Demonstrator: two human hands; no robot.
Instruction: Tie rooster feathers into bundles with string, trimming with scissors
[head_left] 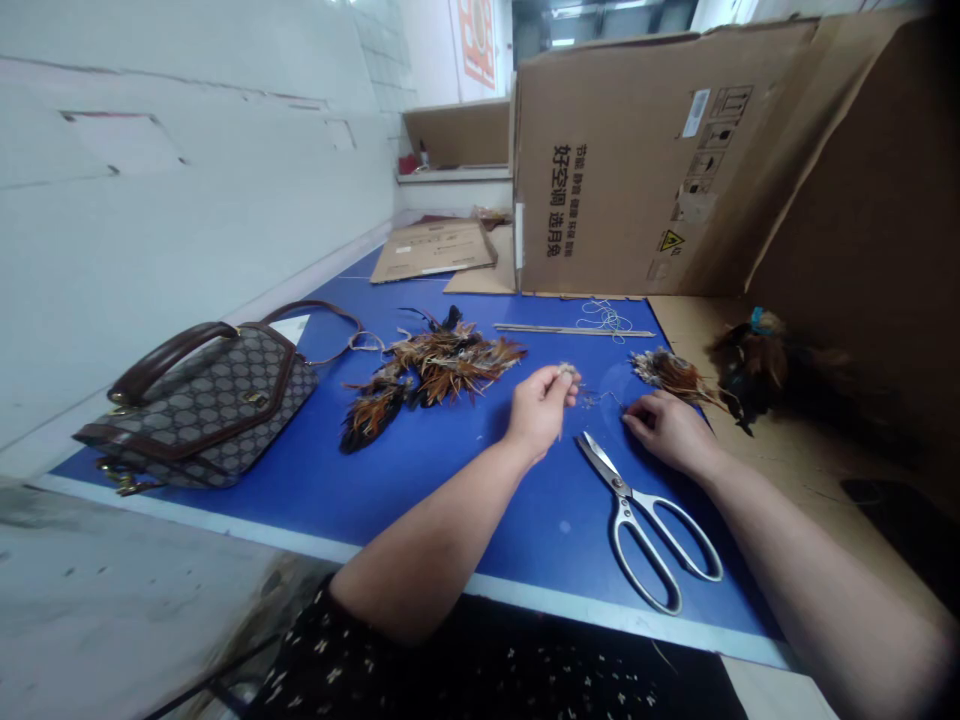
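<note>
My left hand [537,408] is closed in a pinch on the pale, fluffy base of a small feather [568,370]. A thin thread [604,397] runs from there across to my right hand [667,428], whose thumb and fingers are pressed together at its end. Large scissors [619,488] with silver handles lie on the blue table [450,510] below both hands, blades slightly parted. Just beyond the right hand rests a small bunch of brown feathers [671,372]. To the left of my left hand spreads a bigger pile of brown, orange and black feathers [442,365].
A patterned handbag [225,410] stands at the left, its strap reaching toward the feather pile. Behind the hands lie a thin stick [574,329] and tangled string [606,318]. A large cardboard box [630,190] walls off the back; dark feathers [757,365] sit on cardboard at right.
</note>
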